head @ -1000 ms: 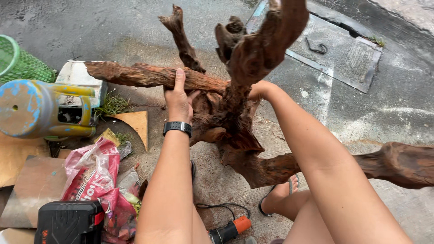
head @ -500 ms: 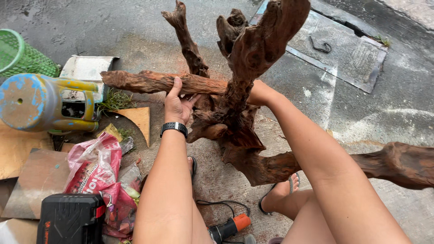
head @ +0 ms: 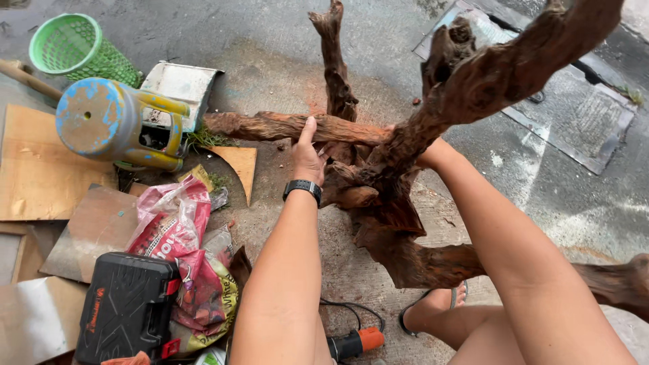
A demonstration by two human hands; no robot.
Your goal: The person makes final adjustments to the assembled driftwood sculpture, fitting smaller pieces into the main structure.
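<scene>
A large, gnarled piece of reddish-brown driftwood [head: 399, 182] stands on the concrete ground, with branches reaching left, up and right. My left hand [head: 309, 157], with a black watch on the wrist, rests against the left-pointing branch, thumb stretched along it. My right hand [head: 424, 157] is pressed against the trunk and mostly hidden behind the wood; whether its fingers grip it cannot be seen.
On the left lie a blue and yellow stool [head: 115, 125] on its side, a green mesh basket [head: 74, 47], cardboard sheets [head: 34, 169], red plastic bags [head: 176, 230] and a black tool case [head: 125, 304]. An orange-tipped power tool [head: 355, 341] lies near my sandalled foot [head: 436, 307]. A metal cover [head: 574, 115] lies at the right.
The view has shifted, so everything sits further right in frame. My left hand slid slightly down the left branch, from over its top to its near side.
</scene>
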